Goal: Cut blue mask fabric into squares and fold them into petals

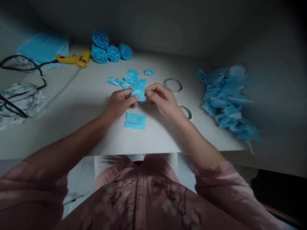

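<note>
A small folded blue piece [139,95] is between my two hands over the middle of the table. My left hand [122,101] pinches its left side, thumb on top. At its right edge, my right hand [161,98] has its thumb and fingertips pressed together on the piece. Just beyond lie several small folded blue pieces [131,77], some with whitish strips. A flat blue rectangle [135,121] rests on the table nearer to me. Two tape rolls, one farther [173,85] and one nearer [186,112], lie beside my right hand, the nearer partly hidden by it.
Several blue rosettes [100,53] sit at the back of the white table [158,137]. A yellow glue gun [74,59] with a black cable lies at the left, near stacked blue sheets [44,48]. Many loose blue pieces [227,99] are heaped at the right by the wall.
</note>
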